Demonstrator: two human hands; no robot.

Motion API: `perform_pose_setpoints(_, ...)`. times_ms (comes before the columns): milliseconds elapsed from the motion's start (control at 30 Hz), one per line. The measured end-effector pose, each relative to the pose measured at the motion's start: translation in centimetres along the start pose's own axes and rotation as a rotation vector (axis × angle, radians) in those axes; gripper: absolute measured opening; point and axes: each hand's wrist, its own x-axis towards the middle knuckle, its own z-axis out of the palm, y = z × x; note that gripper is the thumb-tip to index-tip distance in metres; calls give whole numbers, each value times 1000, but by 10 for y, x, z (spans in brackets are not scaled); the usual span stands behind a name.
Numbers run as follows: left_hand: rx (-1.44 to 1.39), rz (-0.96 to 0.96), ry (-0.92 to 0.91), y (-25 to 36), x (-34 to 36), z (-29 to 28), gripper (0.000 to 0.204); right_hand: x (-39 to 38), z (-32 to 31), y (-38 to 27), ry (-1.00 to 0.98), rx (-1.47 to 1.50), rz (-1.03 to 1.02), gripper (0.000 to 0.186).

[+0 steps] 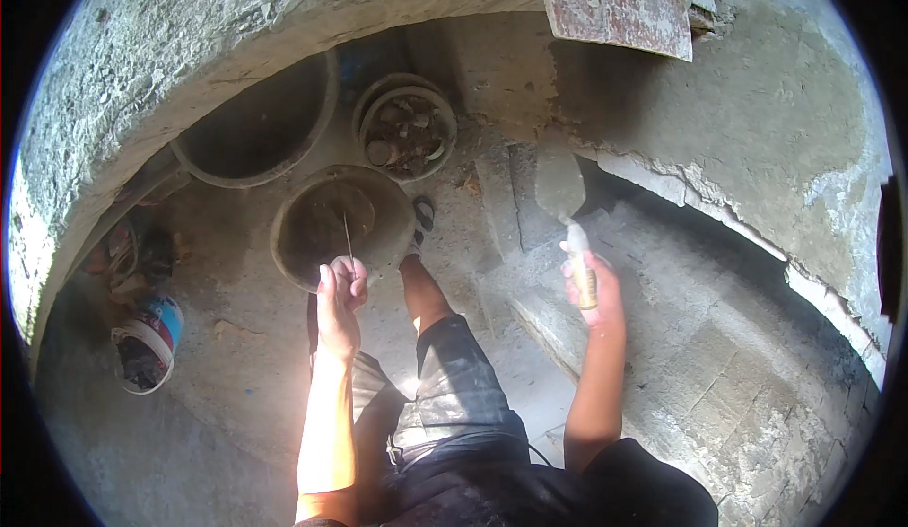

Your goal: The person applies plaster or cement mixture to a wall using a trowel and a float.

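Concrete wall (757,149) curves round me, rough block steps (662,338) on my right. Bucket (331,219) hangs just past my left hand (339,305), which is pinched shut on its thin wire handle (348,236). Right hand (594,290) is wrapped round the trowel (565,207), blade up near the wall. Small blue-and-white tub (147,342) on the floor, far left.

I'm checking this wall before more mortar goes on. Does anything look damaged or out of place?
Yes: the plaster on the wall right of the trowel ends in a ragged, broken edge with bare blocks below. A rusty metal sheet sits askew on top.
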Motion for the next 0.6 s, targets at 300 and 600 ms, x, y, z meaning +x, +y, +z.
perform_pose_setpoints(300, 106, 5, 3, 4, 0, -3, 60, 39, -16, 30, 502, -812, -484, 23)
perform_pose_setpoints(600, 11, 27, 29, -6, 0, -11, 56, 41, -13, 56, 489, -588, -205, 28)
